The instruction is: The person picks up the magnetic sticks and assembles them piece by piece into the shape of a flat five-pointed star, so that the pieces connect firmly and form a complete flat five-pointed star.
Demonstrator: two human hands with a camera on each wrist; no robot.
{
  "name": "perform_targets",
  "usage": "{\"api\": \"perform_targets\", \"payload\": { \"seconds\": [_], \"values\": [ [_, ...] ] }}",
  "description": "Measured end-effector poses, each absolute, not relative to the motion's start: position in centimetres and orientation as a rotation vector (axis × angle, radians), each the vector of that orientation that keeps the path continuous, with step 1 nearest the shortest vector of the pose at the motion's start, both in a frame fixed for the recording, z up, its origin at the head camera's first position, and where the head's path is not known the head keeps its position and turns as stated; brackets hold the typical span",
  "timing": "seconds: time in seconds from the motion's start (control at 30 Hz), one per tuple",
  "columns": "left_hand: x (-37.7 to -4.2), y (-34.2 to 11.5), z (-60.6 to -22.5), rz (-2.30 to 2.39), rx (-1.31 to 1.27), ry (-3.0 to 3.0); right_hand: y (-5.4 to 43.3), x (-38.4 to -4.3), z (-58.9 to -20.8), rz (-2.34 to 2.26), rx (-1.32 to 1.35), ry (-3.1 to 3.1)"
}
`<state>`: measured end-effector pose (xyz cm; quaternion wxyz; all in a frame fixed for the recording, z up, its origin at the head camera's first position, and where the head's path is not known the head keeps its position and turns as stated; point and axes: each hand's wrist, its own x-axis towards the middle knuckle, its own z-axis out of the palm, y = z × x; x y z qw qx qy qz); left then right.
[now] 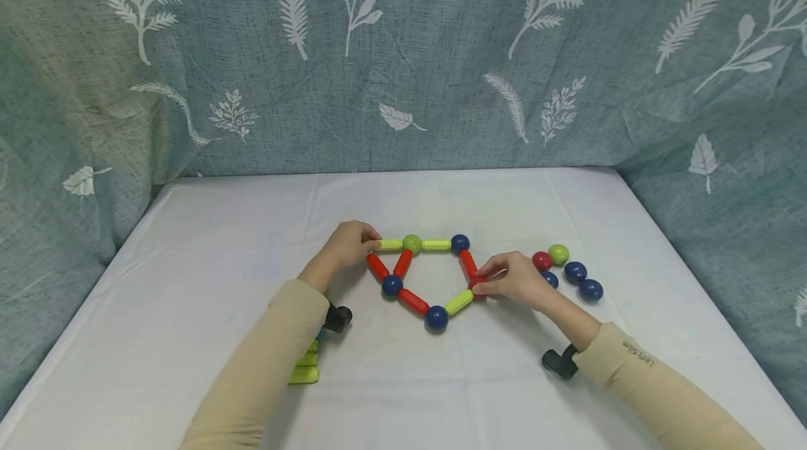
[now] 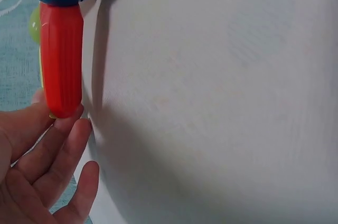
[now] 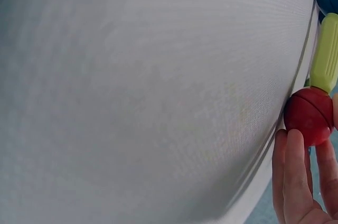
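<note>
A ring of toy rods and balls lies on the white table. At its far left, my left hand (image 1: 348,245) pinches the outer end of a yellow-green rod (image 1: 390,244), its fingertips close to the free end of a red rod (image 2: 63,60). That red rod runs to a blue ball (image 1: 391,286); a second red rod (image 1: 403,263) links this ball to a green ball (image 1: 412,244). On the ring's right side, my right hand (image 1: 513,277) holds a red ball (image 3: 309,115) between thumb and fingers. A yellow-green rod (image 3: 325,55) joins it to the near blue ball (image 1: 436,318).
Right of my right hand sit several loose balls, among them a green ball (image 1: 558,254), a red ball (image 1: 541,261) and a blue ball (image 1: 590,289). Beside my left sleeve, partly hidden, lie several yellow-green rods (image 1: 305,373). A patterned curtain (image 1: 403,85) hangs behind the table.
</note>
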<state>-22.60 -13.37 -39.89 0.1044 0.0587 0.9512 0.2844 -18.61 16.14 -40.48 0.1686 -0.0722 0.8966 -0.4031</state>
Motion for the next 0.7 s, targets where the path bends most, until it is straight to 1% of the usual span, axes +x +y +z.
{"api": "perform_targets", "payload": {
  "seconds": [0.5,0.7],
  "values": [
    [-22.2,-13.3,-39.7,0.839,0.134,2.759,16.1,-18.7,-40.4,-1.157,-0.192,2.537],
    [-20.9,-12.6,-38.8,0.735,0.231,2.848,16.2,-18.8,-40.5,-1.143,-0.192,2.535]
  ]
}}
